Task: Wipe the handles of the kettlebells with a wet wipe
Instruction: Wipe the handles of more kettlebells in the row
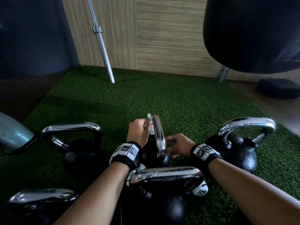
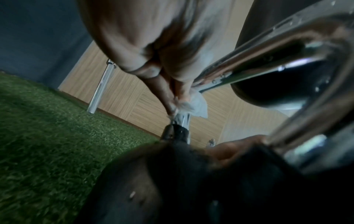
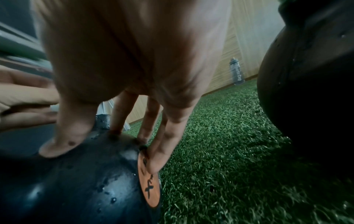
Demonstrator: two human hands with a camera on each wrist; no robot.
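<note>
The middle kettlebell (image 1: 152, 151) stands on the green turf (image 1: 146, 98) among four others, and its chrome handle (image 1: 159, 135) is the landmark here: seen from the head camera, the handle's long axis runs away from the person, almost edge-on. The left hand (image 1: 139, 132) lies against the left side of that handle near its far end, fingers curled round a white wet wipe (image 1: 150, 117) that it pinches onto the chrome. The right hand (image 1: 177, 145) sits just right of the handle's near end, lower down, its straight fingers (image 3: 159, 153) spread and pressing on the black body to steady it. The left hand is the nearer one to the unwiped run of the handle, so the next stroke probably goes along that axis, back toward the person. The left wrist view shows what the head view hides: the wipe (image 2: 193, 104) bunched at the fingertips just above where the far leg of the handle meets the black body. The right wrist view alone shows an orange label (image 3: 149, 181) on the body, touched by one fingertip, and a water bottle (image 3: 237, 71) by the wooden wall.
</note>
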